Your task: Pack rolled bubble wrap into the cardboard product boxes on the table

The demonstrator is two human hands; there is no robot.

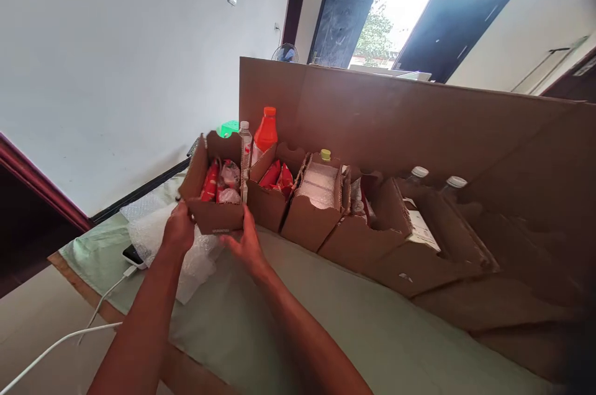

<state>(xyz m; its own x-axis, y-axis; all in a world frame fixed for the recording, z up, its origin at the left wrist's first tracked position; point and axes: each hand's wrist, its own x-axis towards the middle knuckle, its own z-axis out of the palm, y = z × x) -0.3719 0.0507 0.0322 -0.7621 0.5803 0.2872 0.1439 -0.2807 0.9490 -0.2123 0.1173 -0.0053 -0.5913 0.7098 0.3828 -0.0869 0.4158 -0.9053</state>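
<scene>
Both my hands hold an open-topped cardboard box (216, 218) at the left end of a row of similar boxes. My left hand (179, 228) grips its left side near the front corner. My right hand (246, 243) is at the front right corner, thumb toward the front and fingers along the side, partly hidden. Inside lie red packets (211, 182) and clear-wrapped items (230, 174). Immediately right stands another cardboard box (265, 208) with red packets in it. Sheets of bubble wrap (186, 264) lie under and in front of my left hand.
More cardboard boxes (311, 224) continue rightward, one holding bubble wrap. Behind them stand an orange-red bottle (266, 130), a clear bottle (244, 134) and a tall cardboard panel (372, 115). A phone-like device (133, 254) with a white cable sits near the left edge of the green-covered table (288, 302).
</scene>
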